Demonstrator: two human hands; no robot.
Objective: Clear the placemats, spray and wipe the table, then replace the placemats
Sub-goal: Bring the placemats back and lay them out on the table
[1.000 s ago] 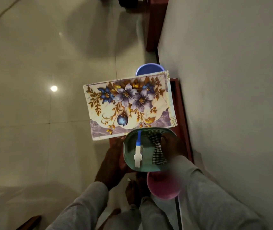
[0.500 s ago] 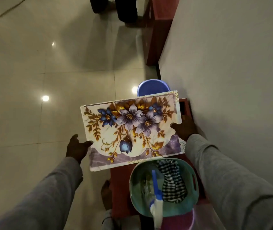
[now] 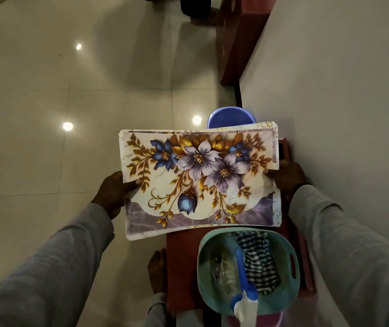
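Gripping the stacked floral placemats [image 3: 198, 178] at centre frame, left hand [image 3: 114, 192] and right hand [image 3: 288, 175] each pinch an edge. Clearing looks underway; spraying and wiping remain, with the spray bottle [image 3: 243, 291] unused in the basin [image 3: 292, 251] at lower right.

Glossy floor tiles [image 3: 47, 90] mirror lamps; the placemats [image 3: 198, 180] look smooth (faintly sheened), the checked cloth [image 3: 259, 260] soft.
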